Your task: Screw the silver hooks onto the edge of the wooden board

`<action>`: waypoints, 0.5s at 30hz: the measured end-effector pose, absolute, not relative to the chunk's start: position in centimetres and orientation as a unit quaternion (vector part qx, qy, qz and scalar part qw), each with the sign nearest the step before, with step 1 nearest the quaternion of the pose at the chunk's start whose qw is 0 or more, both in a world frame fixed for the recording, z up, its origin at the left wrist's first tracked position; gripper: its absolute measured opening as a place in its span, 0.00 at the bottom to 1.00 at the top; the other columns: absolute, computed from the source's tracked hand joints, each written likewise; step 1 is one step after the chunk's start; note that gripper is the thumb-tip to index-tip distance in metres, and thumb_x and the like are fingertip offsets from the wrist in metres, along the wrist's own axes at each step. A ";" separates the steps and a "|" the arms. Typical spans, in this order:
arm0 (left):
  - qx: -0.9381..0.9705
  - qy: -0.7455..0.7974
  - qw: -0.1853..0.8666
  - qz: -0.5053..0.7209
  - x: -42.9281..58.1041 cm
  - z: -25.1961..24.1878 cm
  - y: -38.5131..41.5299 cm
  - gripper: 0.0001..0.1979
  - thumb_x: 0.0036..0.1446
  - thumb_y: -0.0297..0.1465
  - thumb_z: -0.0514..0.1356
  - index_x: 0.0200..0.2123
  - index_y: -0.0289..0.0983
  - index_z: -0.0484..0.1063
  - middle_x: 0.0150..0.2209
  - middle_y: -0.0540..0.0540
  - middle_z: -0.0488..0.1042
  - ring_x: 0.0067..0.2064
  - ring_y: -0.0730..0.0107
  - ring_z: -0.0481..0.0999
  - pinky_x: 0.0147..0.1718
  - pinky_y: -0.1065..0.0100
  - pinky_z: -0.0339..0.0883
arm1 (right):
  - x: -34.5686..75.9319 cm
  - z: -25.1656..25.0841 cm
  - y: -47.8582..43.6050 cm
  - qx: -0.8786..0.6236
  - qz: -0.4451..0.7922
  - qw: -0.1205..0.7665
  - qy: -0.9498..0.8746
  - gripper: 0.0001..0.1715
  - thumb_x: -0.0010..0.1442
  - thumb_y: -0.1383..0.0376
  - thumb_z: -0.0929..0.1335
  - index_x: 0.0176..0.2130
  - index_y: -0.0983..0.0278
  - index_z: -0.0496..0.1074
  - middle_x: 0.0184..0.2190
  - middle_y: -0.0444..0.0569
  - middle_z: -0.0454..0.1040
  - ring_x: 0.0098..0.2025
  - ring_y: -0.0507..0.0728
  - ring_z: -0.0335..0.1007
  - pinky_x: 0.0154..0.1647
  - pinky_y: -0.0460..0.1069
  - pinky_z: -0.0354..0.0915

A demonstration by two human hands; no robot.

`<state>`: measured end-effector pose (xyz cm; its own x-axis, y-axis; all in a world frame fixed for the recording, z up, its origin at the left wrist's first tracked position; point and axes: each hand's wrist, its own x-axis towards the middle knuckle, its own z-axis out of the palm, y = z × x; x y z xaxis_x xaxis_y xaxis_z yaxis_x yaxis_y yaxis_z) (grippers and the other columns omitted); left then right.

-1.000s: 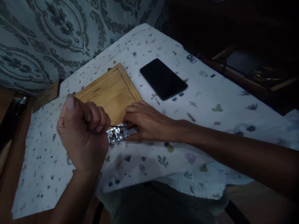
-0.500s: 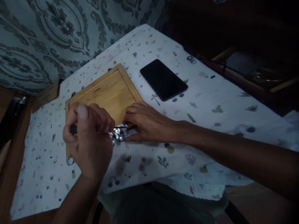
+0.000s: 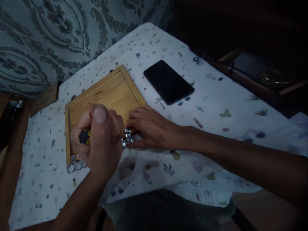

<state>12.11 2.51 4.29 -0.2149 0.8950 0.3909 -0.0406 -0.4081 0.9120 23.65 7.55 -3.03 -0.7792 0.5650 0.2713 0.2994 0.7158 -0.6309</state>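
A wooden board (image 3: 108, 91) with a raised rim lies on the patterned cloth. Shiny metal clips (image 3: 128, 138) line its near edge, and more clips (image 3: 75, 163) show at its left corner. My left hand (image 3: 99, 141) is wrapped round a black and yellow handle (image 3: 84, 137), thumb on top, above the near edge; the tool's tip is hidden. Bent over the board's right corner, my right hand (image 3: 154, 128) rests its fingers on the edge by the clips, with fingers and thumb apart on either side.
A black phone (image 3: 168, 82) lies flat beyond my right hand. The white printed cloth (image 3: 211, 106) covers the table. A brown cardboard piece (image 3: 45, 98) stands at the left by the patterned wall. Dark furniture is at the right.
My left hand has moved slightly right and turned, showing more of the handle's end and uncovering the clips at the left corner. My right hand has hardly moved.
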 end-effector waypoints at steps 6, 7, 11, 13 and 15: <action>0.540 0.386 0.439 0.606 11.4 4.6 3.1 0.21 0.58 0.18 0.55 0.17 0.37 0.51 0.16 0.55 0.46 0.15 0.80 0.49 0.14 0.72 0.45 | 23.7 -2.7 7.5 -0.243 0.291 0.223 -0.898 0.13 0.58 0.58 0.75 0.35 0.65 0.73 0.33 0.47 0.68 0.38 0.58 0.61 0.44 0.54 0.55; 0.544 0.380 0.451 0.597 11.3 4.7 3.2 0.21 0.57 0.18 0.56 0.17 0.37 0.51 0.16 0.55 0.46 0.15 0.80 0.49 0.14 0.73 0.45 | 23.7 -2.6 7.5 -0.243 0.291 0.221 -0.898 0.13 0.58 0.58 0.75 0.35 0.65 0.74 0.33 0.46 0.67 0.38 0.58 0.61 0.44 0.54 0.55; 0.541 0.348 0.496 0.584 11.1 5.0 4.0 0.22 0.55 0.19 0.60 0.17 0.35 0.50 0.17 0.56 0.42 0.15 0.84 0.44 0.13 0.77 0.43 | 23.6 -2.6 7.5 -0.246 0.295 0.213 -0.899 0.15 0.57 0.58 0.76 0.37 0.67 0.75 0.34 0.47 0.67 0.39 0.58 0.61 0.45 0.54 0.55; 0.553 0.328 0.509 0.573 10.8 5.0 4.3 0.23 0.55 0.20 0.61 0.18 0.35 0.49 0.17 0.56 0.41 0.15 0.86 0.43 0.13 0.78 0.43 | 23.6 -2.6 7.4 -0.249 0.294 0.214 -0.898 0.16 0.57 0.58 0.76 0.38 0.68 0.76 0.35 0.48 0.68 0.40 0.59 0.61 0.46 0.55 0.55; 0.572 0.305 0.523 0.554 10.5 4.9 4.5 0.24 0.56 0.21 0.61 0.18 0.35 0.48 0.18 0.56 0.41 0.15 0.86 0.43 0.13 0.78 0.43 | 23.6 -2.7 7.4 -0.250 0.292 0.220 -0.897 0.16 0.57 0.58 0.76 0.38 0.68 0.76 0.35 0.48 0.69 0.40 0.59 0.62 0.45 0.55 0.56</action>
<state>10.50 4.50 4.93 0.2008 0.9278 0.3144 -0.2297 -0.2674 0.9358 23.56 7.40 -2.71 -0.7780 0.5767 0.2494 0.3197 0.7050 -0.6330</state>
